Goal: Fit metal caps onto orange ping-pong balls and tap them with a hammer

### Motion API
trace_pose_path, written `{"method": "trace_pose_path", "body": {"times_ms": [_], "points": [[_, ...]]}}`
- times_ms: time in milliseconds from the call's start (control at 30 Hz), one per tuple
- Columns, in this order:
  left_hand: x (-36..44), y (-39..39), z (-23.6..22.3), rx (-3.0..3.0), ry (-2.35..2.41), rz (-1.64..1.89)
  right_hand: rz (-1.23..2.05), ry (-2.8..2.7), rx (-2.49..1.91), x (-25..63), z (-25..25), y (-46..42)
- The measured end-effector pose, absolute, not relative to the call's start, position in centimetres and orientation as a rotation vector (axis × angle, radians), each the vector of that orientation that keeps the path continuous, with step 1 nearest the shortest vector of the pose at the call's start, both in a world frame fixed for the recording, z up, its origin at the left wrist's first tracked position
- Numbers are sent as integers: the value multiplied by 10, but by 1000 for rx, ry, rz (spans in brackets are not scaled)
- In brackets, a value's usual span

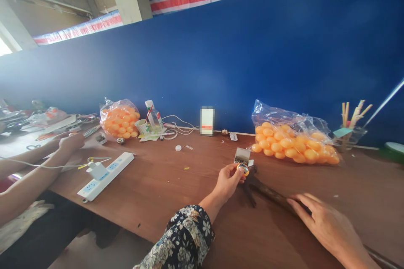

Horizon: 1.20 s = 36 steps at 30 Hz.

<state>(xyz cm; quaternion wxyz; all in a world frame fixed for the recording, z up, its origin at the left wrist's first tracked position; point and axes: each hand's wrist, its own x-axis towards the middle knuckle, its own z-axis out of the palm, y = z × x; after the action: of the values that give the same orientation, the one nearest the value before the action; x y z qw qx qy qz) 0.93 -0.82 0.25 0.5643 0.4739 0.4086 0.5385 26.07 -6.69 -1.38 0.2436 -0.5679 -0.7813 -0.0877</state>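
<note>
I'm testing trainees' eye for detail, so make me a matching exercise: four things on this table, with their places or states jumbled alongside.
Things
1. Silver-topped round piece
2. Power strip
3. Dark rod
4. Orange balls

Places or states
A. At the right hand
B. Inside clear bags
C. In the grip of the left hand
D. Bearing a white adapter

Pairs: 1-C, 2-D, 3-A, 4-B

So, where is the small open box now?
The box is right of centre in the head view, on the table just beyond the left hand.
</note>
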Motion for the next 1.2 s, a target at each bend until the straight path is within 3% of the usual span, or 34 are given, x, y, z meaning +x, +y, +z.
{"method": "trace_pose_path", "body": {"times_ms": [467,667,867,1200], "points": [[7,-7,5,1065,961,1280,-375,-2216,-1470,277,-28,-60],[9,-4,2,1021,941,1293,-677,-1994,-1422,285,-3,-55],[7,-4,2,1040,946,1297,-456,-2033,-1185,197,29,-55],[6,-3,-3,1141,937,1252,-112,-2059,-1106,125,-21,-37]]}}
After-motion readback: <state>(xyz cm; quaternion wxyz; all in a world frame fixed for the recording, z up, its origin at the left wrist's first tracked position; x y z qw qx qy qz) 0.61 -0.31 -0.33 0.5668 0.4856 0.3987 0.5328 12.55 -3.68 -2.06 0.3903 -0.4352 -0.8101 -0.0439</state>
